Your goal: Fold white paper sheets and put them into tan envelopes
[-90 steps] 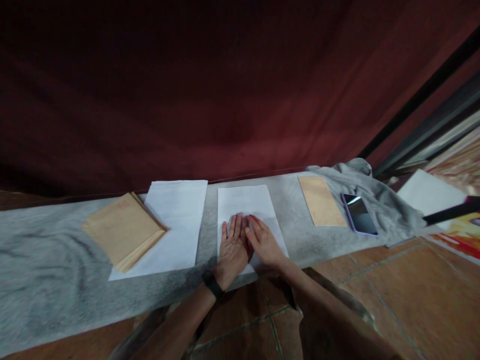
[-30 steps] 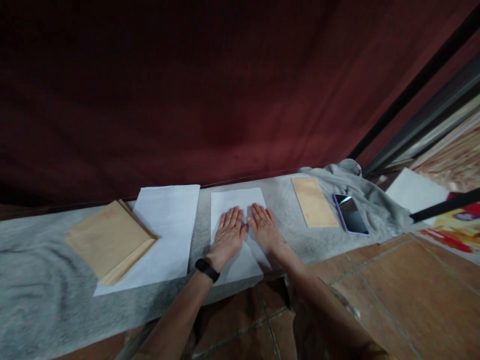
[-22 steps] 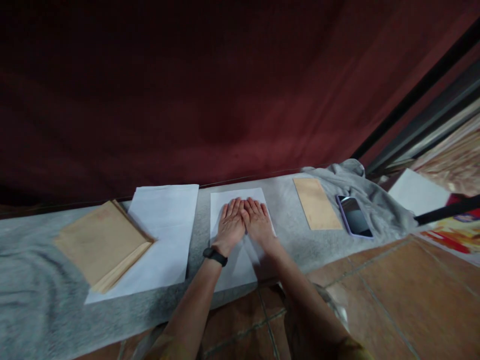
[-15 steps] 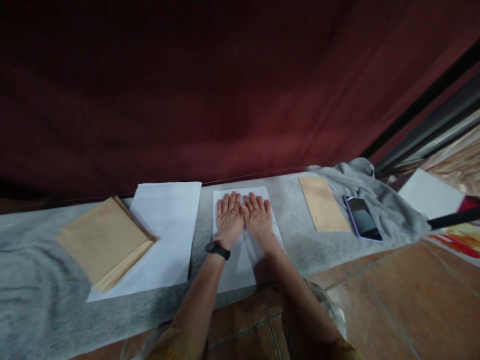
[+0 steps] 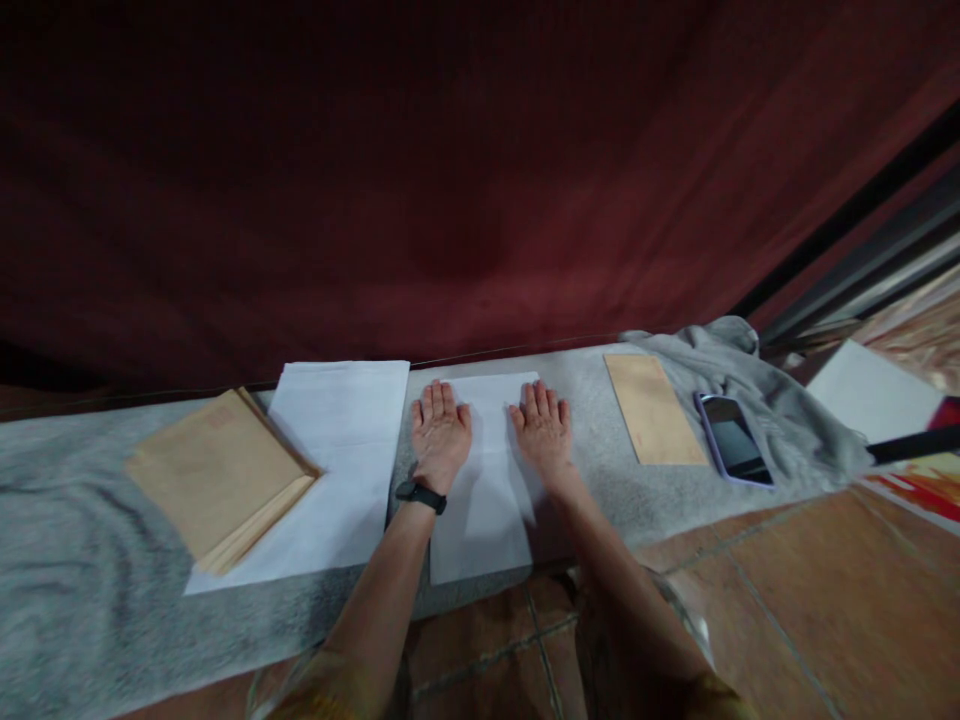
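Observation:
A white sheet of paper (image 5: 484,500) lies on the grey cloth in front of me, with faint crease lines across it. My left hand (image 5: 441,432) rests flat on its left edge, fingers stretched out, a black band on the wrist. On the opposite edge my right hand (image 5: 544,430) lies palm down with its fingers spread. A strip of the sheet shows between the two hands. To the left is a stack of white paper (image 5: 349,450), partly covered by a pile of brown envelopes (image 5: 221,470).
A single brown envelope (image 5: 654,410) and a phone in a purple case (image 5: 733,438) lie to the right on the grey cloth (image 5: 592,480). Dark red fabric (image 5: 465,200) hangs behind. Beyond the cloth's front edge is a tiled floor (image 5: 825,590). A black bar (image 5: 911,443) juts in at right.
My hands came from overlapping at the sheet's middle to side by side, then slid apart to its left and right edges. They stay flat throughout.

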Demonstrator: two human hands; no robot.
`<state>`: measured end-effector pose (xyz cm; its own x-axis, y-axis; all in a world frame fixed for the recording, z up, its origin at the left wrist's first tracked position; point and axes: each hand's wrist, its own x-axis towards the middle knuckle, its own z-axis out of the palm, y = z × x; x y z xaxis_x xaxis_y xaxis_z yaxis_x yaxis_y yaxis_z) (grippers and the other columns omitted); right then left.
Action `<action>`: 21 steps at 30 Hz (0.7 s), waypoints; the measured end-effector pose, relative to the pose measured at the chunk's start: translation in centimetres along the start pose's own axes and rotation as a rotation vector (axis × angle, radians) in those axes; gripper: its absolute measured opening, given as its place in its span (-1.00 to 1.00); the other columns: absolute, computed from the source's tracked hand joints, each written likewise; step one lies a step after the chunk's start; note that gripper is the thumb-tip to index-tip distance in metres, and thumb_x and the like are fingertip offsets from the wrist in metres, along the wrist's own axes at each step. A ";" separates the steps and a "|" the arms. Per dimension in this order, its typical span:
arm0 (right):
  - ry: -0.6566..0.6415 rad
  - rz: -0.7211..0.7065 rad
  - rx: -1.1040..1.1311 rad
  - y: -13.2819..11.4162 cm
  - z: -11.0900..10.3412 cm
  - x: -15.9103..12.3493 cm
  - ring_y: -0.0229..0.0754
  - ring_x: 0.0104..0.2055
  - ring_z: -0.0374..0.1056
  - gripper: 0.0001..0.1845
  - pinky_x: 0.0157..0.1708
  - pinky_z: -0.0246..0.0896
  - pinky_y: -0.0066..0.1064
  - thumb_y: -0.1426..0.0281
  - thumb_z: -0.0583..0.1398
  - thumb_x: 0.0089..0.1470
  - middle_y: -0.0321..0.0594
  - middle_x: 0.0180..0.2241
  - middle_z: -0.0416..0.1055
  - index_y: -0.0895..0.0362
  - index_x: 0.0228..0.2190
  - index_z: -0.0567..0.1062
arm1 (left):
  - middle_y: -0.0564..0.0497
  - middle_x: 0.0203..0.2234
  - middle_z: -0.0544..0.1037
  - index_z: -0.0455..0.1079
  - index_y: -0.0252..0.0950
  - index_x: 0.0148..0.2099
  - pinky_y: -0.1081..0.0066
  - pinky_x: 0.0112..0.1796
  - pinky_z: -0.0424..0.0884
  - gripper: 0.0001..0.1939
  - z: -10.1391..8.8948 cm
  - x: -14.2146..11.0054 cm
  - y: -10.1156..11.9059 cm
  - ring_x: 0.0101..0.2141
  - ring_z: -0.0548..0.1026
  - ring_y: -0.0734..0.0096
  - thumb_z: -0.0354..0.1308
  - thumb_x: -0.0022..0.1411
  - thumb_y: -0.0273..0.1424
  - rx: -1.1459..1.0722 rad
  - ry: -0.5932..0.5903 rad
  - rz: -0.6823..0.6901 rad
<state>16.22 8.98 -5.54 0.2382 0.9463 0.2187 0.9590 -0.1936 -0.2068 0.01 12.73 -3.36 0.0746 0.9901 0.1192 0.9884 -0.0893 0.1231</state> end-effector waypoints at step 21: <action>-0.061 -0.369 0.164 0.3 -2.5 -6.2 0.00 0.46 -0.06 -0.38 0.39 -0.09 -0.03 0.20 -0.11 0.42 0.01 0.42 0.03 0.22 0.37 0.14 | -0.20 0.43 0.06 0.05 -0.38 0.46 -0.10 0.36 -0.07 -0.42 -1.1 -7.9 0.3 0.42 -0.03 0.04 -0.20 0.46 -0.40 -0.092 0.010 0.409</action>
<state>15.39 2.47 -4.56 -0.1316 0.9590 0.2509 0.9400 0.2011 -0.2756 -0.40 4.76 -3.17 0.4570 0.8698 0.1859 0.8613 -0.4850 0.1514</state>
